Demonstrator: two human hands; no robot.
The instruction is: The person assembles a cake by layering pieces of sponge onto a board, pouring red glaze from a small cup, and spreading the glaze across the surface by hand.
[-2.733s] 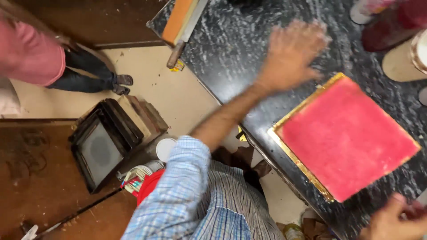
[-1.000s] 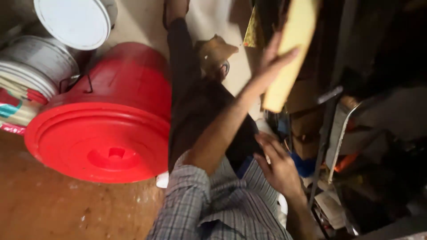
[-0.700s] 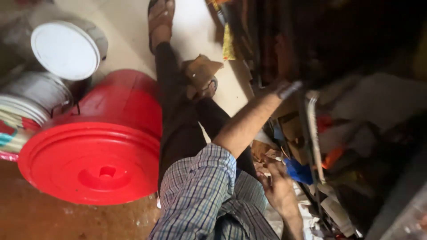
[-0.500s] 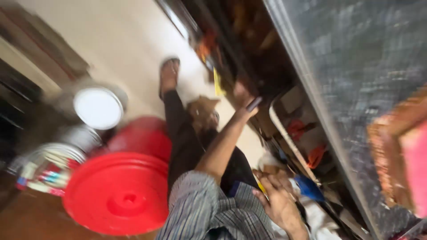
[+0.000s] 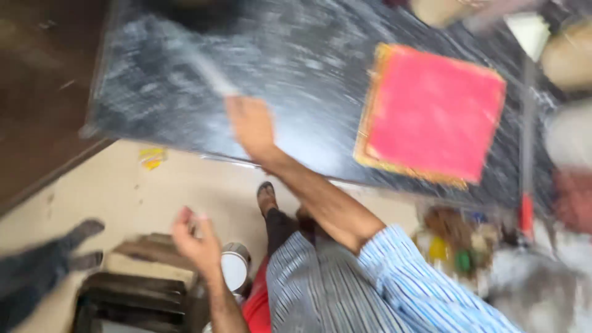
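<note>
The picture is strongly blurred by motion. The right hand point(image 5: 250, 123) reaches up over the near edge of the dark speckled desk point(image 5: 296, 80) and seems to hold a thin pale stick-like thing point(image 5: 206, 71), which points away across the desk top; its fingers look closed around the lower end, but the blur does not let me be sure. The stick is light grey or white and straight (its exact kind I cannot tell).

The left hand point(image 5: 196, 240) is raised lower down, above the beige floor point(image 5: 148, 197), with the fingers curled; something small and pale may sit between the fingertips, though I cannot tell what.

To the right on the desk lies a square pink-red board with a golden-yellow border point(image 5: 431, 114), flat and well apart from the right hand. Near the left hand stand a white round lid or can point(image 5: 233, 270) and a dark box-like thing point(image 5: 132, 296).
</note>
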